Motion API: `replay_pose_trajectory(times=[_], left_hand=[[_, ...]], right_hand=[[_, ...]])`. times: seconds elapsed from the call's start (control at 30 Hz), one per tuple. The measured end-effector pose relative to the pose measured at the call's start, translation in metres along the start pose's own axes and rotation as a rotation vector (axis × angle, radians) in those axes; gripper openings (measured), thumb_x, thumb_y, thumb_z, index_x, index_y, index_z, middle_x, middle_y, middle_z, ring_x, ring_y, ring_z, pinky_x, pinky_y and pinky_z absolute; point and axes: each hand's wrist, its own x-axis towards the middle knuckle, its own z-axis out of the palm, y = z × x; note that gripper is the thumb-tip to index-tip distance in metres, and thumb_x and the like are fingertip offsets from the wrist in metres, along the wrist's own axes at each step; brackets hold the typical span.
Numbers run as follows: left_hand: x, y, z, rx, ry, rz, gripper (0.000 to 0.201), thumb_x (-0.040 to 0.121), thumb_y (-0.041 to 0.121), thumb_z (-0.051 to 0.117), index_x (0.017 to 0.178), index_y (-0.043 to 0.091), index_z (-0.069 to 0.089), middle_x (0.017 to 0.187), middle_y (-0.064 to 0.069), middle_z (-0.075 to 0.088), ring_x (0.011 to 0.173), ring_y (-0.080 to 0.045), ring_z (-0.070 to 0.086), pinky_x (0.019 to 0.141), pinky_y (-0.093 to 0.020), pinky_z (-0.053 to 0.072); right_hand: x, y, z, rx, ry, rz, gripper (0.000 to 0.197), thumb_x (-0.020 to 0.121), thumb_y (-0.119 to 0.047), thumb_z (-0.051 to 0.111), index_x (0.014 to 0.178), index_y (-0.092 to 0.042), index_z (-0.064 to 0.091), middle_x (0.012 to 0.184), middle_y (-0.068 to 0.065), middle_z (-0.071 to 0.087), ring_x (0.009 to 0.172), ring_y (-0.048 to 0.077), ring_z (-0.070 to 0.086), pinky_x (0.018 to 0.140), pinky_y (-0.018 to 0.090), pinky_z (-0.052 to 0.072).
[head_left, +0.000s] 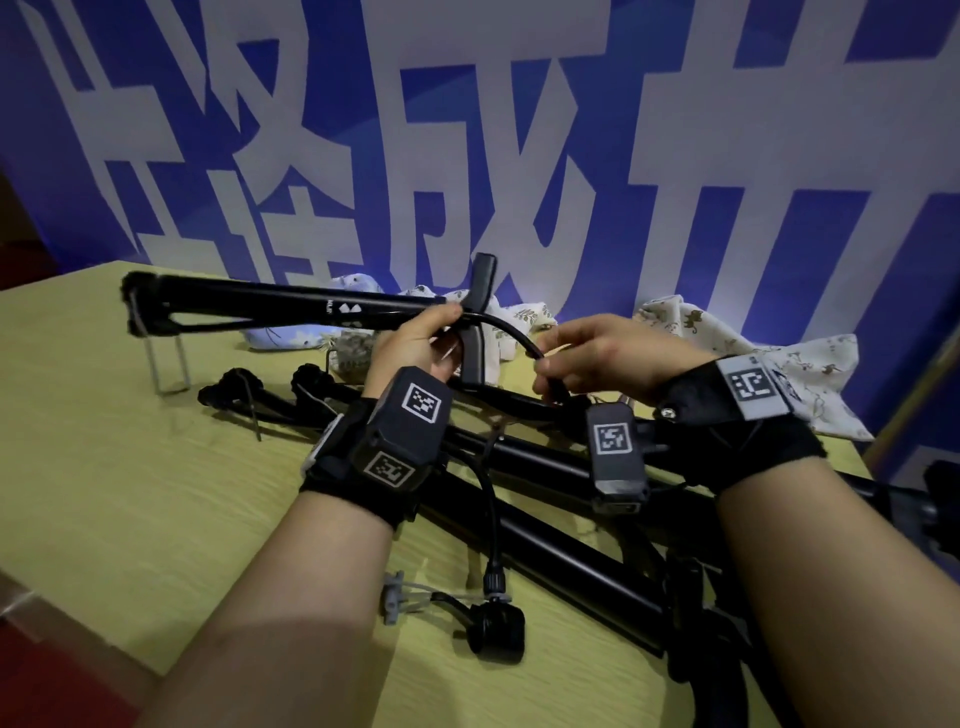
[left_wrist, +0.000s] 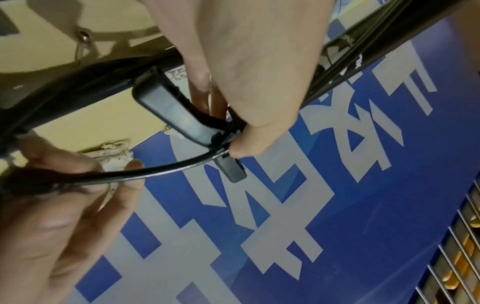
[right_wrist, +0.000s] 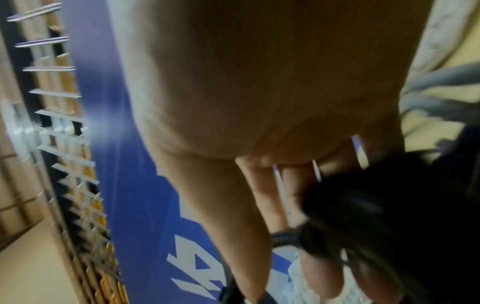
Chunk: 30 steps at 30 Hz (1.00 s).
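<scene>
A black hand pump (head_left: 291, 301) is held level above the table. Its barrel points left and its T-handle (head_left: 480, 312) stands upright. My left hand (head_left: 441, 332) grips the pump just below the handle, the thumb pressing the black hose (head_left: 511, 332) against it. The left wrist view shows the thumb (left_wrist: 246, 139) on the hose (left_wrist: 155, 170) beside the handle (left_wrist: 171, 111). My right hand (head_left: 550, 364) pinches the hose's far end, where a black fitting (right_wrist: 363, 205) shows only as a blur in the right wrist view.
Several more black pumps (head_left: 545, 467) lie crossed on the yellow-green table (head_left: 130, 493) under my wrists. A loose black pump head (head_left: 496, 631) lies near the front edge. Floral cloth bags (head_left: 727, 332) sit at the back against a blue and white banner (head_left: 779, 234).
</scene>
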Motion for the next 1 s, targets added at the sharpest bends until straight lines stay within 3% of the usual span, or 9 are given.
replay_pose_trajectory(times=[0.1, 0.2, 0.27, 0.37, 0.53, 0.73, 0.87, 0.93, 1.0], left_hand=[[0.003, 0.004, -0.006, 0.003, 0.054, -0.024, 0.015, 0.083, 0.001, 0.066, 0.098, 0.001, 0.062, 0.079, -0.011, 0.073, 0.069, -0.021, 0.073, 0.062, -0.029, 0.057], [0.006, 0.006, -0.013, 0.029, 0.111, -0.045, 0.010, 0.083, 0.009, 0.069, 0.091, 0.004, 0.066, 0.085, -0.012, 0.073, 0.075, -0.024, 0.072, 0.070, -0.035, 0.059], [0.008, 0.007, -0.017, 0.057, 0.141, -0.057, 0.025, 0.080, 0.018, 0.074, 0.100, 0.004, 0.067, 0.094, -0.015, 0.073, 0.082, -0.028, 0.073, 0.075, -0.039, 0.058], [0.007, 0.006, -0.016, 0.128, 0.146, -0.053, 0.033, 0.082, 0.027, 0.073, 0.107, 0.008, 0.063, 0.093, -0.011, 0.073, 0.081, -0.024, 0.071, 0.065, -0.033, 0.056], [-0.008, 0.004, -0.005, 0.433, -0.061, -0.164, 0.035, 0.086, 0.043, 0.067, 0.102, 0.012, 0.064, 0.092, -0.009, 0.074, 0.088, -0.022, 0.072, 0.081, -0.033, 0.057], [-0.022, 0.003, 0.006, 0.803, -0.320, -0.236, 0.054, 0.079, 0.056, 0.063, 0.106, 0.009, 0.063, 0.091, -0.011, 0.075, 0.083, -0.022, 0.073, 0.078, -0.032, 0.057], [-0.033, 0.003, 0.007, 0.779, -0.542, -0.294, 0.013, 0.093, 0.023, 0.057, 0.100, 0.015, 0.064, 0.080, -0.004, 0.070, 0.065, -0.010, 0.067, 0.064, -0.022, 0.052], [-0.031, 0.004, 0.004, 0.729, -0.520, -0.261, 0.009, 0.093, 0.005, 0.056, 0.095, 0.007, 0.064, 0.069, -0.005, 0.066, 0.057, -0.010, 0.064, 0.053, -0.018, 0.051], [-0.027, 0.008, 0.001, 0.693, -0.466, -0.218, 0.009, 0.092, 0.001, 0.056, 0.090, 0.006, 0.063, 0.064, -0.004, 0.064, 0.062, -0.015, 0.068, 0.055, -0.020, 0.053]], right_hand=[[-0.001, 0.004, 0.001, 0.281, -0.076, 0.017, 0.044, 0.087, 0.000, 0.058, 0.128, -0.014, 0.049, 0.090, 0.014, 0.067, 0.087, 0.031, 0.065, 0.090, 0.039, 0.049], [-0.001, 0.001, 0.000, 0.330, -0.166, -0.055, 0.055, 0.084, -0.003, 0.059, 0.135, -0.019, 0.047, 0.097, 0.011, 0.066, 0.089, 0.027, 0.067, 0.088, 0.036, 0.048], [-0.002, -0.002, -0.002, 0.374, -0.201, -0.082, 0.045, 0.083, -0.003, 0.056, 0.127, -0.012, 0.056, 0.100, 0.011, 0.063, 0.084, 0.022, 0.067, 0.081, 0.033, 0.053], [0.000, -0.006, -0.001, 0.411, -0.181, -0.112, 0.024, 0.092, 0.001, 0.045, 0.110, -0.007, 0.060, 0.100, 0.010, 0.063, 0.080, 0.020, 0.070, 0.073, 0.030, 0.057], [0.007, -0.005, 0.002, 0.469, -0.081, -0.109, 0.020, 0.097, -0.006, 0.043, 0.110, -0.008, 0.059, 0.108, 0.012, 0.062, 0.096, 0.028, 0.069, 0.077, 0.032, 0.057], [0.009, -0.007, 0.011, 0.574, 0.048, -0.110, 0.020, 0.100, -0.011, 0.041, 0.110, -0.006, 0.058, 0.103, 0.012, 0.062, 0.088, 0.017, 0.066, 0.071, 0.023, 0.056], [0.006, -0.007, 0.018, 0.545, -0.043, -0.104, 0.024, 0.100, -0.013, 0.041, 0.113, -0.007, 0.059, 0.097, 0.007, 0.065, 0.083, 0.014, 0.064, 0.080, 0.023, 0.051], [0.006, -0.005, 0.019, 0.533, -0.044, -0.081, 0.029, 0.100, -0.015, 0.041, 0.122, -0.008, 0.057, 0.111, 0.008, 0.067, 0.102, 0.018, 0.065, 0.093, 0.030, 0.049], [0.007, -0.004, 0.019, 0.504, -0.026, -0.065, 0.027, 0.100, -0.020, 0.042, 0.120, -0.014, 0.059, 0.117, 0.007, 0.066, 0.114, 0.024, 0.060, 0.100, 0.038, 0.044]])
